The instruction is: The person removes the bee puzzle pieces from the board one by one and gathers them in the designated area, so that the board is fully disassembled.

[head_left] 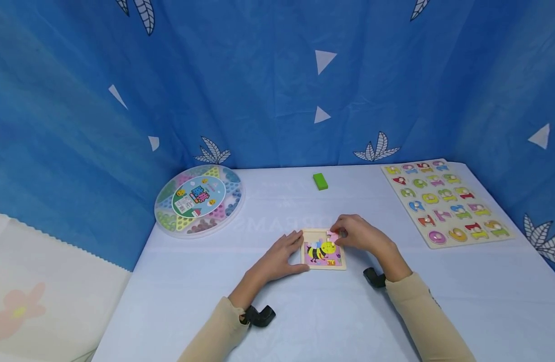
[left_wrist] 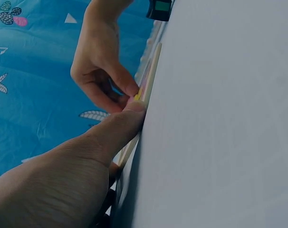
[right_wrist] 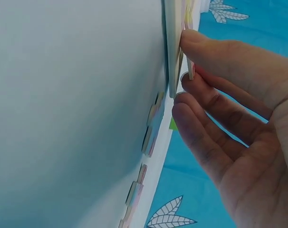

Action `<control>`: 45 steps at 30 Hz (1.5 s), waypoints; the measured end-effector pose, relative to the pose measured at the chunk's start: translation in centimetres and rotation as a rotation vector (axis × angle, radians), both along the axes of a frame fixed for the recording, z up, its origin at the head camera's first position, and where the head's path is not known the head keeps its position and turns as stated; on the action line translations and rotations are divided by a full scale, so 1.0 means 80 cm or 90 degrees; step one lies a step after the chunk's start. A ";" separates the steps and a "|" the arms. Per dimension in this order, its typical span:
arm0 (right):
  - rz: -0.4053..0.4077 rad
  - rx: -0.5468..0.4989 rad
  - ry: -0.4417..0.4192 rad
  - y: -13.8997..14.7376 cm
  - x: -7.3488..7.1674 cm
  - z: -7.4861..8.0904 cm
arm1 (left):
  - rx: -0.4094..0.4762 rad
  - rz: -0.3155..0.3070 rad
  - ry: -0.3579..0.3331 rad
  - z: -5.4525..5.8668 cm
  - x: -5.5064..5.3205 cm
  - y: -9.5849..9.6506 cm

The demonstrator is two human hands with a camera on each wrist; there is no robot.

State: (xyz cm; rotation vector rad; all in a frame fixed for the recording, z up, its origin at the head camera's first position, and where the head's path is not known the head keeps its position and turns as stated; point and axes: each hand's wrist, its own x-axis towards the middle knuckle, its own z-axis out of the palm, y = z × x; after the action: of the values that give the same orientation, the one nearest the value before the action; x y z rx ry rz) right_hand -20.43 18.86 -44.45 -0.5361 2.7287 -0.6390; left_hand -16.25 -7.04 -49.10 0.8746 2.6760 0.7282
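Observation:
A small square wooden jigsaw puzzle with a bee picture lies on the white table in a pale frame. My left hand rests at its left side, fingers along the upper left edge and the thumb at the lower left corner. Above the upper right part, my right hand pinches a pink puzzle piece between thumb and fingertips. The piece stands tilted close over the frame, partly covered by the fingers. Bare tray shows at the puzzle's upper left.
A round Chinese checkers box lies at the back left. At the back is a green block; a number-peg board lies on the right. Several small flat pieces show beyond the frame in the right wrist view. Blue curtain hangs behind.

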 end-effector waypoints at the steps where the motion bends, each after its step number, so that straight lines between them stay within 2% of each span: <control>1: 0.000 -0.003 0.002 0.000 0.000 0.000 | 0.001 0.000 0.000 0.000 0.000 0.000; 11: -0.016 -0.030 -0.010 0.010 0.000 0.003 | -0.001 0.000 0.008 0.000 0.000 0.001; 22: -0.049 -0.031 -0.029 0.031 -0.001 0.013 | 0.003 -0.002 0.009 0.001 0.000 0.001; 34: -0.046 -0.024 -0.014 0.050 0.003 0.010 | 0.005 -0.002 0.001 0.000 0.000 -0.004; 45: -0.074 -0.020 -0.014 0.075 0.009 0.010 | 0.012 -0.007 0.009 -0.001 0.001 -0.002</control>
State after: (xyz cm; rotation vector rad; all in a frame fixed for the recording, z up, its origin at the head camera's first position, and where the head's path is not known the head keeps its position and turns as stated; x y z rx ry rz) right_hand -19.72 24.82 -43.62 -0.3781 2.7492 -0.7119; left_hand -16.17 -7.21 -49.15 0.9026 2.6790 0.7475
